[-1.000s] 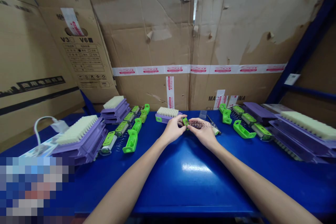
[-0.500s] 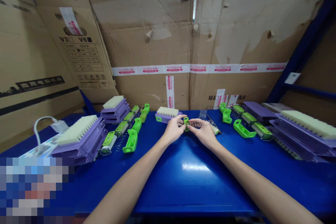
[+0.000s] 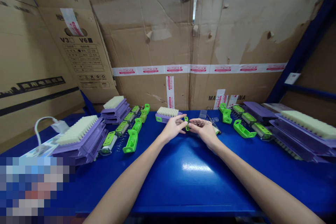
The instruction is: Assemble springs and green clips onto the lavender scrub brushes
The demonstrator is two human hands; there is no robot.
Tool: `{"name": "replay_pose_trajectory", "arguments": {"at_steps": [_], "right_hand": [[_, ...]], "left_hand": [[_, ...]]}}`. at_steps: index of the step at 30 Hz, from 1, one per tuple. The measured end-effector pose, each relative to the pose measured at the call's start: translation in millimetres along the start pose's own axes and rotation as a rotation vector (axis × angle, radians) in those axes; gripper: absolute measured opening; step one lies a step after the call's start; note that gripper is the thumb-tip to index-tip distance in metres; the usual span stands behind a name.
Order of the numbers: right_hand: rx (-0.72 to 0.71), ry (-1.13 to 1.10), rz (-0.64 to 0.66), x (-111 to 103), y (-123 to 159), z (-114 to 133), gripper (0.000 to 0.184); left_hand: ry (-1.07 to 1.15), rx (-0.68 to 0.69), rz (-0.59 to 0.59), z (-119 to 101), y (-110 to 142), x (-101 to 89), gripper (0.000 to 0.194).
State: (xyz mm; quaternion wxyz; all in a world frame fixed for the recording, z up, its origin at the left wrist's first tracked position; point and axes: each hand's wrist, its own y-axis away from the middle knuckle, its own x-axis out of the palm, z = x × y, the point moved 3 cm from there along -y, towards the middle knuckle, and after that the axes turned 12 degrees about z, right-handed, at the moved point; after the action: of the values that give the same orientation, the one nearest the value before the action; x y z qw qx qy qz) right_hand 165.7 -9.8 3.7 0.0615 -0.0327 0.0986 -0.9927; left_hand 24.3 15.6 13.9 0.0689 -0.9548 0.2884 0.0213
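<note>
A small green plastic piece (image 3: 186,123) with a slot stands upright between my two hands. My left hand (image 3: 172,128) pinches it from the left, thumb and fingers close to its edge. My right hand (image 3: 206,132) is closed on a coil spring (image 3: 198,123), with the fingertips right against the green piece. The spring runs back over the fingers, and part of it is hidden. Just behind my left hand stands a purple brush block (image 3: 168,112) with pale bristles and a green end. Past my right hand lies a green-and-clear part (image 3: 216,130), partly covered.
Green brackets (image 3: 131,141) and green-topped metal parts (image 3: 108,142) line the left side, with more brackets (image 3: 244,129) at right. Purple brush stacks (image 3: 78,136) stand at both sides. Cardboard (image 3: 147,42) walls the back of the blue table (image 3: 168,189). A white cable (image 3: 38,129) rises at left.
The green piece has turned more edge-on between my fingers. My right hand has shifted slightly, and the spring no longer stretches as far over it. Loose coils now show behind that hand.
</note>
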Motion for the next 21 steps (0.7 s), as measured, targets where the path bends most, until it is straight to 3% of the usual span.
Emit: {"name": "replay_pose_trajectory", "arguments": {"at_steps": [9,21], "right_hand": [[0.104,-0.347,0.092,-0.6,4.9,2.9,0.033],[0.098,-0.321,0.108,-0.9,4.1,3.5,0.033]], "left_hand": [[0.082,0.028,0.063,-5.2,2.6,-8.5,0.062],[0.068,0.045,0.089,-1.2,1.1,-7.3,0.065]]}}
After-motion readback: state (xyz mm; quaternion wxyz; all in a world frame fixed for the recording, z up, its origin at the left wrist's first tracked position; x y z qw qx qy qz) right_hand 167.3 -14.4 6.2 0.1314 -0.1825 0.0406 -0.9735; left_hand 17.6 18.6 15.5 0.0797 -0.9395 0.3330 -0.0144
